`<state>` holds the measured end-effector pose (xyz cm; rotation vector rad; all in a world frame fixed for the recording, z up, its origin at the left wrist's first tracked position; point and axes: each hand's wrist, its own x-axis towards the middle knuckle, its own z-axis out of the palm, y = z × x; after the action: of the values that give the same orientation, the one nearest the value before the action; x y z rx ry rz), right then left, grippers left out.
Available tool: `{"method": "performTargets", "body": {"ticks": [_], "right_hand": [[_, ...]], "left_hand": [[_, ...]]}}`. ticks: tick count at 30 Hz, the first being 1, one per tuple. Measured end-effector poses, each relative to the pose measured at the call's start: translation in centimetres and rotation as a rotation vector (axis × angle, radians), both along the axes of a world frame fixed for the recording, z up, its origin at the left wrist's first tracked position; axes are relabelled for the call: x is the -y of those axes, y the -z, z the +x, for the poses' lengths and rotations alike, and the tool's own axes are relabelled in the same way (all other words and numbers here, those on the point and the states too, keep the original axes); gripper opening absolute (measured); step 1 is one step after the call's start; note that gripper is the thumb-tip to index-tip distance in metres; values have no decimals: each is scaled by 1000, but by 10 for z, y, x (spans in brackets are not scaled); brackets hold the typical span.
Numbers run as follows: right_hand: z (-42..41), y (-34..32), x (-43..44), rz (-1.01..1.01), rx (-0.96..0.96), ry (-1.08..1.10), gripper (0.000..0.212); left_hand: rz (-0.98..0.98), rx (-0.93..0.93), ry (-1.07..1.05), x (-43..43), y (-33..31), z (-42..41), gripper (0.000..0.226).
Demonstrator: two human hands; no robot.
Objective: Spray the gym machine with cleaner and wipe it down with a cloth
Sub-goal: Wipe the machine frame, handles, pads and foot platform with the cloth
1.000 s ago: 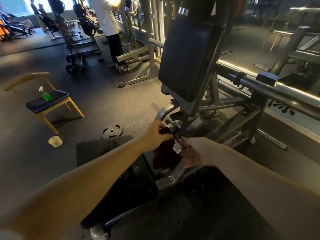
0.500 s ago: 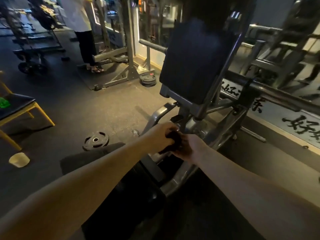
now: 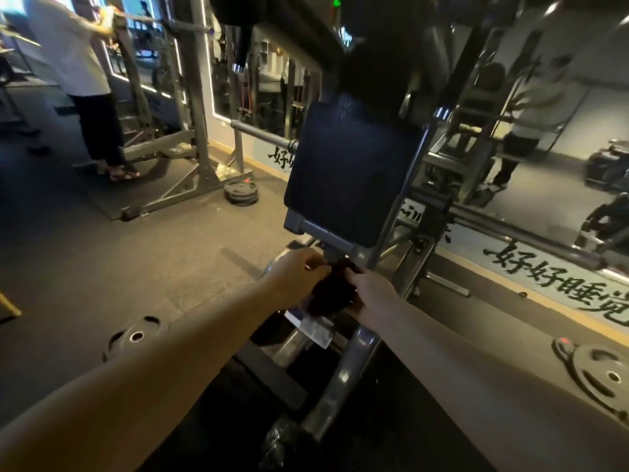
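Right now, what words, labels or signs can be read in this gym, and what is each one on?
"好好睡觉": black brush characters on the pale wall band below the mirror, right; last character cut by the frame.
"好好": same band, left of the back pad; rest hidden.
Too blurred to read: white tag under the dark cloth.
Too small to read: green sign at top.
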<state>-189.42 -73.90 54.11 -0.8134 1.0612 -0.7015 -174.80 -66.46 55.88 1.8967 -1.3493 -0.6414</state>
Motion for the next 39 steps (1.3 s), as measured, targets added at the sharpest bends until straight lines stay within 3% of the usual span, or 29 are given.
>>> {"method": "performTargets", "body": {"ticks": [7,12,18,22,25,29,33,39], "right_hand": [[13,-57,75,-112,79,-2,22],[31,-89,100,-178,244,-70,36],[74,-122,117,-303,276,55,32],[119,-152,106,-409,230,155,28],[156,-177,80,-465,218,243,26],[198,-208,46,-463,300,387,30],[222,-248,32,-460,370,479,34],[225,-310,23,-645,261,517,34]], "left_hand": [[-122,-14,46,55,-62,7,25],[-182,-4,85,82,-96,30,29],[-293,-20,180,109,-131,75,24],[-371,22,255,117,-152,126,31],[-434,19,361,117,-169,170,23],[-460,-12,513,109,-194,211,24],[-526,-60,638,102,-231,233,23],[-602,-105,706,101,-288,236,30]]}}
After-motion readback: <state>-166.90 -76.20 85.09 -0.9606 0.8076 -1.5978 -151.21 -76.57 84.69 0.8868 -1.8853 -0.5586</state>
